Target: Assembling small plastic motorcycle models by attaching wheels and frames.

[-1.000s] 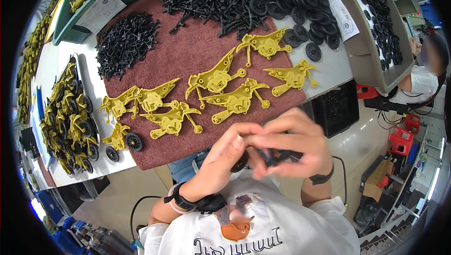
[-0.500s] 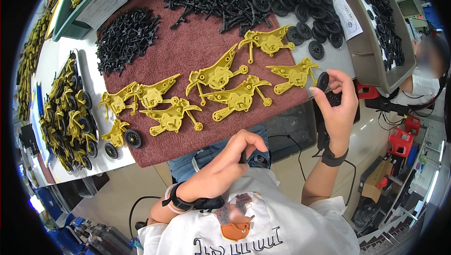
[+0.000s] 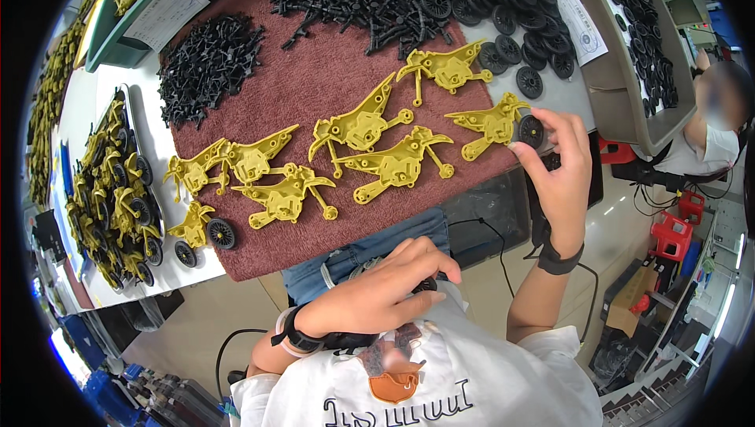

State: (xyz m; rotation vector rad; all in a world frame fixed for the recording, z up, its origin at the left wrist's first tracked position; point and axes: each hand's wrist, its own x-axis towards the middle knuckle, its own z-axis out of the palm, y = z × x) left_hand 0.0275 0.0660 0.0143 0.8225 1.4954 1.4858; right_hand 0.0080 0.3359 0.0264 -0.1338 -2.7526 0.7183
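At the right edge of the cloth my right hand (image 3: 562,167) has its thumb and forefinger at the rim of a black toy wheel (image 3: 532,131). That wheel sits at the front fork of a yellow toy motorcycle half (image 3: 489,123), and a yellow dot shows in its hub. Close to my body, my left hand (image 3: 385,289) is curled round a black wheel (image 3: 425,285), mostly hidden by the fingers. Several more yellow motorcycle halves (image 3: 397,166) lie in two rows. At the left end, one half (image 3: 192,225) has a black wheel (image 3: 221,233) at it.
Behind the rows, a maroon cloth (image 3: 314,65) bears heaps of small black parts (image 3: 211,69) and black rods (image 3: 362,2). Loose wheels (image 3: 529,82) pile up beside a brown bin (image 3: 621,104). A tray of wheeled yellow pieces (image 3: 114,199) stands left. Another person (image 3: 712,120) is at far right.
My right hand has brought its wheel left onto the fork of the yellow half, turning it face up. My left hand has dropped lower and turned, and its wheel now shows more.
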